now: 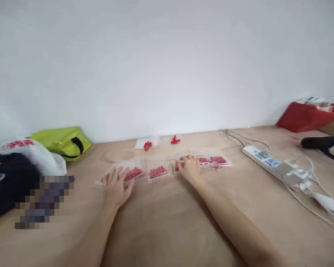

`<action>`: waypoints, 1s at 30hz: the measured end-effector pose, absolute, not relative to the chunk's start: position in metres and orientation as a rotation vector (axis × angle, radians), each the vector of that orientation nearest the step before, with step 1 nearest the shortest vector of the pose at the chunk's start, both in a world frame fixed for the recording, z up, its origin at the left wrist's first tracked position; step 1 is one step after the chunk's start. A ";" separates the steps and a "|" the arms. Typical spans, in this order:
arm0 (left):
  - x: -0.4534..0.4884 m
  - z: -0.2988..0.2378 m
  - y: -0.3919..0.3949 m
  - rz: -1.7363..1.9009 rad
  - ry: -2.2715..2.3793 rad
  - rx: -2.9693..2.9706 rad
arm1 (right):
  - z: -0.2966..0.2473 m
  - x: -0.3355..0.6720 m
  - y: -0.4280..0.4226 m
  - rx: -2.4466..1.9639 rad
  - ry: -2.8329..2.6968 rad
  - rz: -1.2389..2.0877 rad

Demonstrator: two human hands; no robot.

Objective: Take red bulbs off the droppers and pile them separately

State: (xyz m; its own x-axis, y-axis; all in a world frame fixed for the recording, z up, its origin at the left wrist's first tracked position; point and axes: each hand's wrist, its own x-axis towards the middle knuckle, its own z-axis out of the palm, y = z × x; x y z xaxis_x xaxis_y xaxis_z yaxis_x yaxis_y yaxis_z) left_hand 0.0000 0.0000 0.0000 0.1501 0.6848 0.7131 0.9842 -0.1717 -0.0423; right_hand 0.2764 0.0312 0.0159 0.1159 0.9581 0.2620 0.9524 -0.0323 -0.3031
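head view: the left hand (118,187) is positioned over the left group of clear bags (137,167), palm down. its fingers are spread and extended across the plastic, with no grip formed. the right hand (189,168) is positioned at the right group of clear bags (211,152). its fingers are bent downward; whether they pinch the plastic cannot be determined. the bags contain short red pieces (218,160), set side by side in rows. a single clear bag (157,171) lies flat between the two hands, its red pieces toward the near edge.

behind this row, near the wall (167,74), a loose red cluster (147,145) lies at the front of a white stack (140,143). a second red cluster (174,140) lies to its right. all items rest on the brown work surface (169,226).

right side: a white power strip (257,156) with a white adapter (291,171); farther back, a red bag (304,118). left side: a yellow-green bag (59,138) behind a white plastic bag (46,156)
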 end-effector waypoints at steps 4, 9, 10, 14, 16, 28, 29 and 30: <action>0.035 -0.008 0.005 -0.835 -1.409 -2.234 | 0.019 0.296 0.041 -2.234 -1.768 0.221; 0.070 -0.022 0.011 -0.836 -1.370 -2.489 | 0.018 0.299 0.050 -2.233 -1.683 0.523; 0.074 -0.025 0.013 -0.841 -1.412 -2.492 | 0.016 0.297 0.052 -2.216 -1.667 0.528; 0.083 -0.033 0.021 -0.882 -1.467 -2.545 | 0.013 0.298 0.059 -2.159 -1.614 0.488; 0.086 -0.034 0.023 -0.902 -1.455 -2.580 | 0.014 0.310 0.063 -2.134 -1.567 0.471; 0.101 -0.020 0.019 -1.165 -1.410 -2.784 | 0.016 0.384 0.045 -2.183 -1.280 -0.200; 0.103 -0.020 0.020 -1.193 -1.403 -2.800 | 0.014 0.373 0.041 -2.045 -1.394 -0.247; 0.104 -0.020 0.020 -1.219 -1.408 -2.812 | 0.012 0.360 0.038 -1.869 -1.575 -0.215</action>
